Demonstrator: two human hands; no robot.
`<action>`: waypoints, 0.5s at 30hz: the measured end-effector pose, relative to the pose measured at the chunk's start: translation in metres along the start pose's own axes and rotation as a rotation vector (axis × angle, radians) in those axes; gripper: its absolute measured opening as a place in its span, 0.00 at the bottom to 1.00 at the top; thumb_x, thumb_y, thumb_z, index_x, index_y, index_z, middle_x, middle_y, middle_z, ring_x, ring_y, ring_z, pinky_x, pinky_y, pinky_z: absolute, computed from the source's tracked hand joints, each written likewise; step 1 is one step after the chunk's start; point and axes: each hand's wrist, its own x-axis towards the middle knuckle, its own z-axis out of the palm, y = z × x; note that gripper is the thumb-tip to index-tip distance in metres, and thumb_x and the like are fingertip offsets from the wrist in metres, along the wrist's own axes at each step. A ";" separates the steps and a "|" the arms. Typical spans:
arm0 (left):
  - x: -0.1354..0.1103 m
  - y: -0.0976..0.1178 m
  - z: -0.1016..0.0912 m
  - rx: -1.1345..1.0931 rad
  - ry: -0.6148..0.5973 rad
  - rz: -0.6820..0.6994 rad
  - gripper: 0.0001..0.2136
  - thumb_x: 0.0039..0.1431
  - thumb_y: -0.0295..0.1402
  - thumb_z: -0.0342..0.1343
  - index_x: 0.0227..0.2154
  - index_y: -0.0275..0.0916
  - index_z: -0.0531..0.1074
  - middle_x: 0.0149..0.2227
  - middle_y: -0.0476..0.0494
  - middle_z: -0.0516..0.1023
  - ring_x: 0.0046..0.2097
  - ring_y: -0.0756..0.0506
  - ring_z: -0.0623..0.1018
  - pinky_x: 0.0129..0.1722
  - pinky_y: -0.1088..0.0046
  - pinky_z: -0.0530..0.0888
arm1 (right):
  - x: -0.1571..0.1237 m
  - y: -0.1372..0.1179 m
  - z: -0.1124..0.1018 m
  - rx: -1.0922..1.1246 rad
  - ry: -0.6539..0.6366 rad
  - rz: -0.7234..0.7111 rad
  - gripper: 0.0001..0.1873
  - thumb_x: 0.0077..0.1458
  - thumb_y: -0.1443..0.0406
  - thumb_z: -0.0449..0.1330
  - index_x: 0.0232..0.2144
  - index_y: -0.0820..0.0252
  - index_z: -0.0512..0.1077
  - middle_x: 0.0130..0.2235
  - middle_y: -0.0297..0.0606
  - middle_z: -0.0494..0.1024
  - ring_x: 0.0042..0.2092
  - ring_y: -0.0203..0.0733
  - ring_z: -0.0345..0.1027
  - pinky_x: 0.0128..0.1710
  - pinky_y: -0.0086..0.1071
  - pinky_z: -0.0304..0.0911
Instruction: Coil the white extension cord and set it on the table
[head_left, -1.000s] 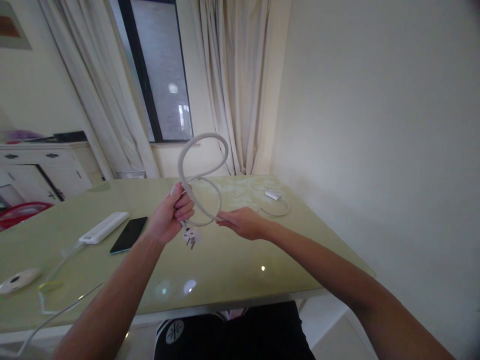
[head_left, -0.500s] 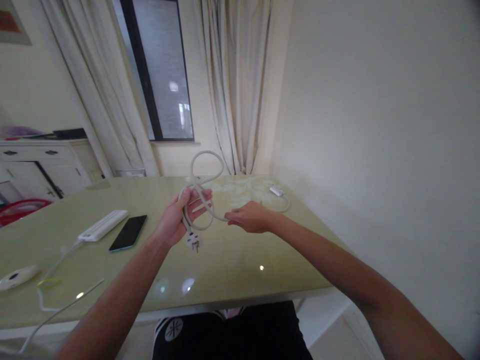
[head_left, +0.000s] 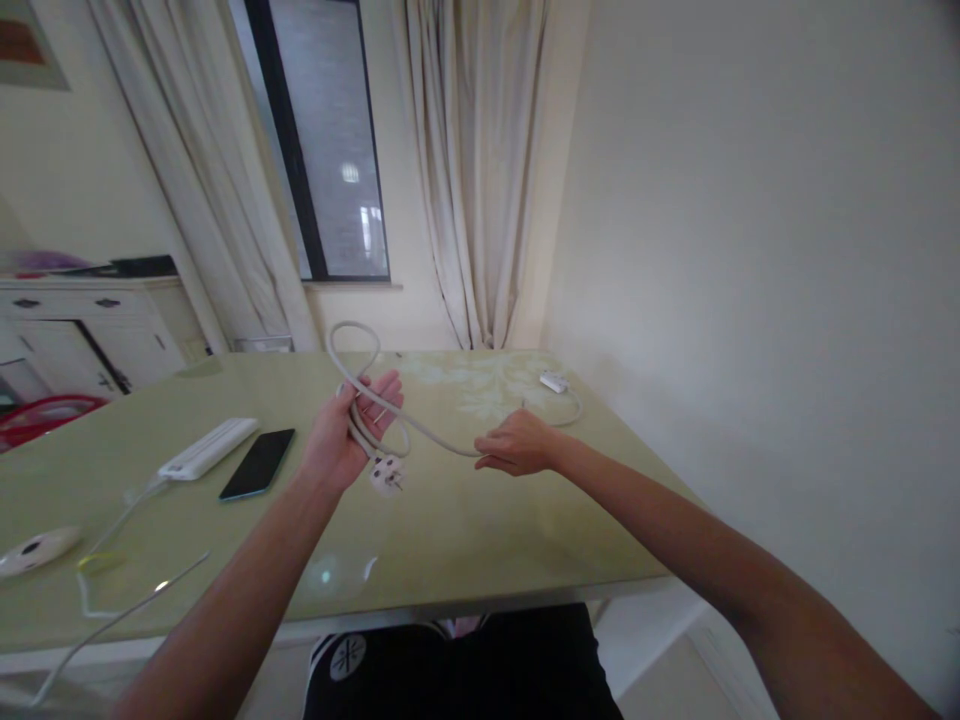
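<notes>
White cable (head_left: 439, 438), thumb-pinned in the left hand (head_left: 337, 438), now stretches farther to the pinching right hand (head_left: 521, 443).

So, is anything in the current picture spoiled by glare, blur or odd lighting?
In the head view, small bright spots shine off the glossy table; in the head view, light patches show in the window; in the head view, the plug looks soft, its pins hard to make out.
</notes>
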 end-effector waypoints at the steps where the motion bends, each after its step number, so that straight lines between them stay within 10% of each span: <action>1: 0.000 0.002 -0.002 -0.009 -0.022 0.000 0.11 0.71 0.31 0.48 0.33 0.38 0.73 0.45 0.38 0.84 0.48 0.44 0.83 0.51 0.61 0.81 | -0.002 0.004 0.005 -0.013 -0.008 0.006 0.26 0.73 0.50 0.42 0.41 0.59 0.72 0.32 0.40 0.81 0.29 0.37 0.70 0.28 0.33 0.37; 7: -0.005 0.011 -0.009 0.086 -0.192 0.057 0.07 0.66 0.35 0.57 0.35 0.38 0.75 0.50 0.39 0.82 0.52 0.42 0.80 0.53 0.54 0.80 | -0.013 0.033 0.021 -0.041 -0.095 0.066 0.25 0.74 0.52 0.43 0.44 0.59 0.74 0.35 0.44 0.82 0.30 0.38 0.70 0.29 0.30 0.42; 15: -0.011 0.024 -0.020 0.330 -0.275 0.228 0.13 0.58 0.42 0.67 0.35 0.38 0.74 0.30 0.52 0.74 0.26 0.55 0.71 0.23 0.84 0.70 | -0.010 0.051 0.032 -0.031 -0.268 0.384 0.22 0.73 0.53 0.46 0.50 0.57 0.74 0.40 0.51 0.83 0.40 0.51 0.79 0.36 0.34 0.59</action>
